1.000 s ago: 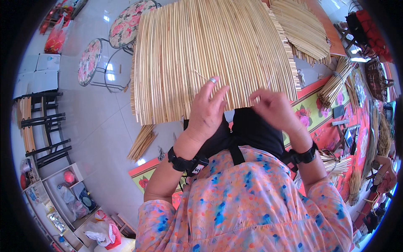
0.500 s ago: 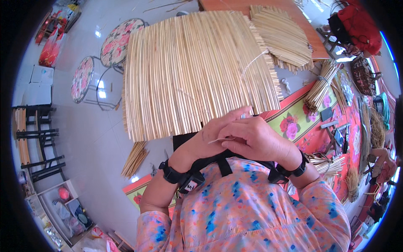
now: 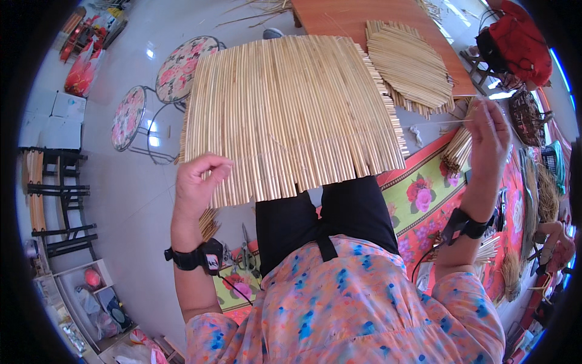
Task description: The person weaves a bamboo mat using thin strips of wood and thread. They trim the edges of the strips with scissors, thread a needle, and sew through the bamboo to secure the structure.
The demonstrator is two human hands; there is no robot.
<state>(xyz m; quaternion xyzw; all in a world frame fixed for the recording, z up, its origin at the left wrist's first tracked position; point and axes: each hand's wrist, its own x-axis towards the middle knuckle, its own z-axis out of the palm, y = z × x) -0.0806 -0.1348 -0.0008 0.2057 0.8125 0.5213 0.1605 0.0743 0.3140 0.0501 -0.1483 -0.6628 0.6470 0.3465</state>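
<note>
A wide mat of pale straight stalks (image 3: 291,115) lies in front of me, its near edge over my black-trousered lap. My left hand (image 3: 200,182) is at the mat's near left corner, its fingers curled and the thumb close to the forefinger; what they hold is hidden. Out to the right, my raised right hand (image 3: 490,127) pinches a thin pale thread (image 3: 445,122). The thread stretches leftward from those fingers to the mat, where a faint line continues across the stalks toward my left hand.
Another stalk mat (image 3: 409,67) rests on a reddish-brown table (image 3: 339,17) behind. Bundled stalks (image 3: 456,151) lie on a floral cloth (image 3: 418,200) at right. Two flowered stools (image 3: 182,68) stand far left. Scissors (image 3: 247,258) lie near my left forearm. A red bag (image 3: 521,45) sits back right.
My hands have parted from together at the mat's near edge: the left to the near left corner, the right outward to the far right, drawing the thread taut. The mat has shifted slightly nearer.
</note>
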